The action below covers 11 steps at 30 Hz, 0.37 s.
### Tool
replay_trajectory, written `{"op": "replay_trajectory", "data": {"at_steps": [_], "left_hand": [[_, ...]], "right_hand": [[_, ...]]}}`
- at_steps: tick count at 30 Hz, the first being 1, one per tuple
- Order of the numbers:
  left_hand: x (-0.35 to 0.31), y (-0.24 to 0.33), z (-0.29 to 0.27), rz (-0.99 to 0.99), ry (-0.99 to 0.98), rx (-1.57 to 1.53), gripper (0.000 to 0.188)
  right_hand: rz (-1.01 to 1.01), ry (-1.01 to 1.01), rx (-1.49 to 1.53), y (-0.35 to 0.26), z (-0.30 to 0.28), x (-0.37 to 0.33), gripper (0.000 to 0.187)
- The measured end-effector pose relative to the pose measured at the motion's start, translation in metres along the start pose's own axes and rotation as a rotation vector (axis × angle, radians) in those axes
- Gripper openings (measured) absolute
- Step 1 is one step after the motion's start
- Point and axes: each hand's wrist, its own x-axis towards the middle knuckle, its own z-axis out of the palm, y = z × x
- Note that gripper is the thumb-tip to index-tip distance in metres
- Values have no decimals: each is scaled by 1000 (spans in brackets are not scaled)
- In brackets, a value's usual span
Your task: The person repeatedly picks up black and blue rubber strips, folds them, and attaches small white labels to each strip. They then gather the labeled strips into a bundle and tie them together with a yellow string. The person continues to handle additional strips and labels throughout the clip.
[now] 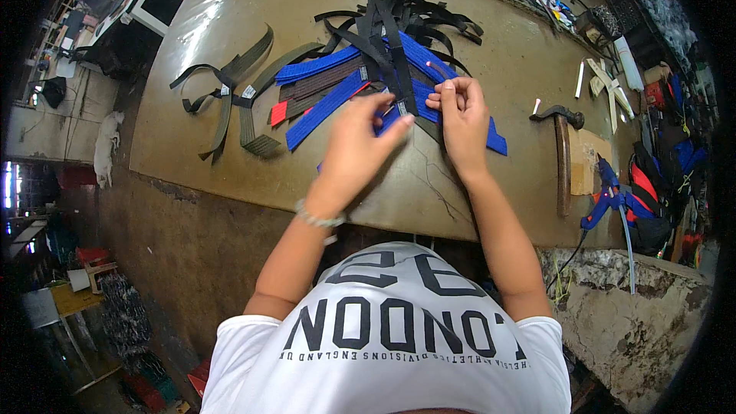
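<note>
Both hands, left [359, 132] and right [460, 111], are pinching one blue strap [418, 96] running diagonally toward the desk's [491, 38] near edge.

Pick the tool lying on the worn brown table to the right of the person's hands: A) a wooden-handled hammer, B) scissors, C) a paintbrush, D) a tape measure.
A: a wooden-handled hammer lies on the worn brown table to the right of the right hand.
</note>
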Motion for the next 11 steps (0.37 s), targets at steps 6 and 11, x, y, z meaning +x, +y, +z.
{"op": "replay_trajectory", "data": {"at_steps": [6,11], "left_hand": [[17,1,17,-186,-76,219,33],[25,-5,17,-29,-1,440,49]], "right_hand": [[-23,76,41,4,5,-4,20],[-64,85,89,7,5,-4,21]]}}
